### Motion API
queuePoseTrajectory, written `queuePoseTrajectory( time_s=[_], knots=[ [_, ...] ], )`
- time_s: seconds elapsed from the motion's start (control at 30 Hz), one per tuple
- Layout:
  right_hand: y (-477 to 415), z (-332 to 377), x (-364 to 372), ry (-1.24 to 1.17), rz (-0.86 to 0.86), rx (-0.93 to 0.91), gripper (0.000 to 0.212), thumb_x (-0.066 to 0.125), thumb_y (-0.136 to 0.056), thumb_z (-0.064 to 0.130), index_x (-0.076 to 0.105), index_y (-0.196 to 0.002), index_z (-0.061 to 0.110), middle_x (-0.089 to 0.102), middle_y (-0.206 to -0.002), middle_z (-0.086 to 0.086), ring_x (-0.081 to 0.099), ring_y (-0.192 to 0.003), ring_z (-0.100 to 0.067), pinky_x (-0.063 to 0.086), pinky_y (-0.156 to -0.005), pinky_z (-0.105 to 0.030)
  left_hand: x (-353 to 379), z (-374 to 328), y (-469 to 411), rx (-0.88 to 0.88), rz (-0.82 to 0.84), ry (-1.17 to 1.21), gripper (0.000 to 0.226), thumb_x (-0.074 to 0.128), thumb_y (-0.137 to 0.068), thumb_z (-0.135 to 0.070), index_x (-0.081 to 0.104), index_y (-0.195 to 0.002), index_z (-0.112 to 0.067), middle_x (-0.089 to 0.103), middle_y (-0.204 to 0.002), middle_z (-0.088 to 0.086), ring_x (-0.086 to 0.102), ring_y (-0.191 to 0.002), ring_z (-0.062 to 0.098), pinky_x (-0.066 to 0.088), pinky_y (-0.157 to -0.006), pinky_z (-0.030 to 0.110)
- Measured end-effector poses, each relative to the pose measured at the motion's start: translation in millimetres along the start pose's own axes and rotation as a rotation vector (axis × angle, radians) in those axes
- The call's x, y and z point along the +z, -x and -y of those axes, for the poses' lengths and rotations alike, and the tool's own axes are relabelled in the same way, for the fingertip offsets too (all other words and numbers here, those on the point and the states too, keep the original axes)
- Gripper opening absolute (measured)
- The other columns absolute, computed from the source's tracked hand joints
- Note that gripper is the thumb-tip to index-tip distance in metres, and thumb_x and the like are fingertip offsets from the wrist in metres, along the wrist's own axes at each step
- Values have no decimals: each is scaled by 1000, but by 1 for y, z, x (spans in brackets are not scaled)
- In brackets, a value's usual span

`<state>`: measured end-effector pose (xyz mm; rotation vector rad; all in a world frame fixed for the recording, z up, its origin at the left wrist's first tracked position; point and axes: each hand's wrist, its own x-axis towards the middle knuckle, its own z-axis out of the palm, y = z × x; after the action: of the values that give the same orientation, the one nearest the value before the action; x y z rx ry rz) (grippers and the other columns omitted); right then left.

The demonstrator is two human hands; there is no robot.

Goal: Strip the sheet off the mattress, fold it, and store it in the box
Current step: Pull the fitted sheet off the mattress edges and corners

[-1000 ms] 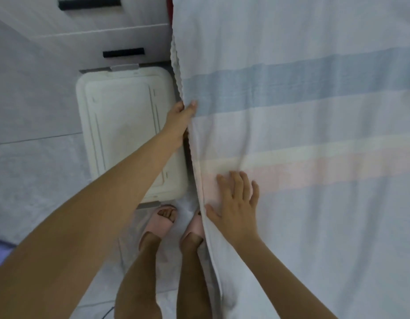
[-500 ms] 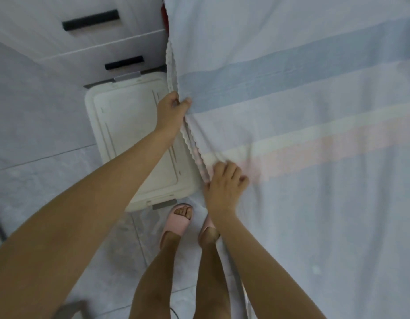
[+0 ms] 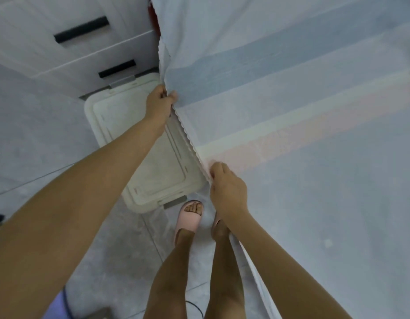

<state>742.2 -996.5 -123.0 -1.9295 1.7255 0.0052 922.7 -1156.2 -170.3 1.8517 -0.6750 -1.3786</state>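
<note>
A pale blue sheet [image 3: 303, 146] with darker blue, cream and pink stripes covers the mattress on the right. Its scalloped left edge hangs over the side. My left hand [image 3: 159, 104] pinches that edge at the blue stripe, thumb on top. My right hand [image 3: 227, 187] grips the same edge lower down, by the pink stripe, fingers curled round the hem. A white lidded storage box [image 3: 121, 139] stands on the floor to the left of the bed, below my left arm; its lid is on.
White drawers [image 3: 79, 42] with black handles stand behind the box. Grey tiled floor [image 3: 33, 139] spreads to the left. My feet in pink slippers [image 3: 190, 217] stand between the box and the bed. A dark cable [image 3: 197, 307] lies near my legs.
My right hand went from lying flat on the sheet to curling round its edge. My left hand closed on the edge further up. The edge has lifted slightly off the mattress side.
</note>
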Motion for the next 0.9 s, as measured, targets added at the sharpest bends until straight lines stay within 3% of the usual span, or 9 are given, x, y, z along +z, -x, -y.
queuePoseTrajectory(
  time_s=[0.1,0.23,0.4,0.53,0.6,0.67,0.7,0.8,0.9],
  knots=[
    [4,-1,8,-14,177,72,38,51,-82,-4,48,-118,8,54,-109,-7,54,-91,-25,27,-66,-26,3,10,-5,-15,-28,-84,17,51,-96,-17,50,-81,-24,55,-89,-2,54,-89,18,51,-83,38],
    [11,-6,19,-11,190,72,43,52,-79,-5,44,-118,12,53,-108,-3,53,-91,-22,29,-65,-25,16,20,-8,43,-126,-194,10,40,-98,-13,45,-89,-13,50,-87,-1,48,-86,15,43,-74,26],
    [22,-13,23,13,211,46,49,60,-81,4,40,-125,14,53,-113,-1,55,-93,-21,34,-66,-25,19,27,-10,92,-189,-249,31,39,-99,-11,35,-71,-23,42,-76,-9,45,-80,12,34,-59,14],
    [34,-22,33,-21,202,57,50,54,-85,3,38,-132,13,52,-120,-4,56,-95,-25,38,-68,-28,28,21,-3,30,-207,-184,17,36,-100,-10,43,-85,-13,48,-84,-3,46,-83,13,39,-70,20],
    [42,-27,40,-62,212,81,55,48,-85,-3,37,-137,12,51,-125,-6,54,-102,-27,39,-70,-30,38,22,7,-82,-148,-72,16,35,-99,-16,48,-104,-9,53,-96,3,50,-87,18,44,-78,28],
    [49,-32,46,-112,229,103,62,44,-83,-7,34,-141,12,48,-132,-6,52,-110,-27,43,-79,-33,44,32,26,-230,-20,26,37,44,-97,-36,53,-123,-11,60,-113,5,58,-95,20,52,-84,34],
    [53,-35,49,-148,224,120,66,43,-82,-9,33,-143,13,47,-135,-6,51,-113,-27,44,-83,-34,48,39,40,-292,64,64,44,49,-94,-44,54,-125,-14,62,-115,4,61,-95,20,54,-80,34],
    [69,-43,57,-285,189,192,63,45,-80,-8,41,-139,15,51,-126,-5,55,-100,-24,43,-75,-30,52,67,77,-370,203,169,35,63,-88,-38,59,-114,-16,66,-102,0,64,-83,14,55,-64,25],
    [97,-47,67,-496,243,422,30,49,-91,7,55,-119,16,59,-97,2,54,-78,-15,37,-70,-23,55,100,112,-425,227,193,20,65,-88,-24,60,-106,-17,66,-92,-3,62,-78,11,52,-65,22]
  ],
)
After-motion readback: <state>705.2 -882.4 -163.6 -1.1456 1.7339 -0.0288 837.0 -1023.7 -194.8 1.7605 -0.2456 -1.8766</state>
